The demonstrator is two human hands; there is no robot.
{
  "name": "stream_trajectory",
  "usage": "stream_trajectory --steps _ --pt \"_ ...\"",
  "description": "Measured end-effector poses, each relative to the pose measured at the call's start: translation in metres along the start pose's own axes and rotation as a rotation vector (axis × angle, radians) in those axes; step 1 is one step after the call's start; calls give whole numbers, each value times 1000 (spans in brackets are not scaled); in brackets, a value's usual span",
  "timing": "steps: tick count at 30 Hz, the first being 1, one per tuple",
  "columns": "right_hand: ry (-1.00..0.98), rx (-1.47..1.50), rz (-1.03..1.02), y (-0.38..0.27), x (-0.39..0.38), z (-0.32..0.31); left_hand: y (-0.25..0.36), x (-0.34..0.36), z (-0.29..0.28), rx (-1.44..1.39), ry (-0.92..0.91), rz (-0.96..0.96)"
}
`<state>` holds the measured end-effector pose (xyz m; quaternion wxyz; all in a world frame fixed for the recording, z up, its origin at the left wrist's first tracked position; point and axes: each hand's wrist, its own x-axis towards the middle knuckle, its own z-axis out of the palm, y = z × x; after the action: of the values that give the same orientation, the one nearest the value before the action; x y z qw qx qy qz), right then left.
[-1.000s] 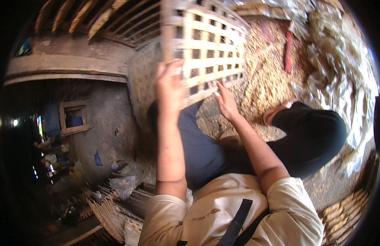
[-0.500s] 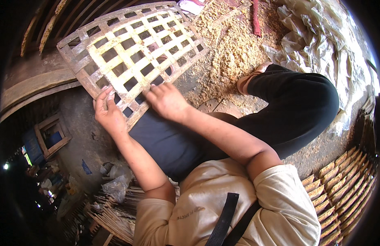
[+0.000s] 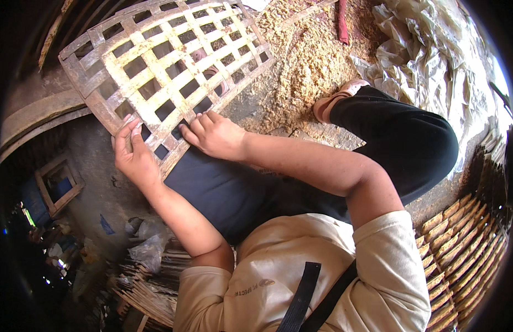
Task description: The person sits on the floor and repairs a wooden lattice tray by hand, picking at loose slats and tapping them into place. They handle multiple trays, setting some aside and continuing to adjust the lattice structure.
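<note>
A flat wooden lattice panel (image 3: 155,72) with square openings leans across the upper left, its pale yellowish slats framed by darker weathered ones. My left hand (image 3: 137,157) grips its near left corner, thumb on the upper face and fingers around the edge. Along the near edge, my right hand (image 3: 217,137) is closed over the border slat, its fingertips at the openings. The panel's near edge rests at or just above my dark-trousered leg (image 3: 212,191); the contact is hard to make out.
Crumbly yellowish material (image 3: 300,83) lies heaped on the ground beyond my sandalled foot (image 3: 331,105). Crumpled clear plastic sheeting (image 3: 417,61) spreads at the upper right, near a red strip (image 3: 342,22). Slatted racks (image 3: 461,260) stand at lower right, thin sticks (image 3: 148,296) at lower left.
The panel and both hands have shifted slightly left, with the view moving a little too. My right elbow has swung outward, and the right fingers sit more firmly on the near edge.
</note>
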<state>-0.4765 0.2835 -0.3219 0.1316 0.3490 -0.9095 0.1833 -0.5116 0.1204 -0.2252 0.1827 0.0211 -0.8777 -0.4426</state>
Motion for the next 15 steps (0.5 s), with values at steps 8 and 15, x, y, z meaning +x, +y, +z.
stream_trajectory --steps 8,15 --pt "-97 139 78 34 -51 36 13 -1 0 14 1 -41" --pt "198 464 86 28 -30 21 26 -3 -2 168 -25 114"
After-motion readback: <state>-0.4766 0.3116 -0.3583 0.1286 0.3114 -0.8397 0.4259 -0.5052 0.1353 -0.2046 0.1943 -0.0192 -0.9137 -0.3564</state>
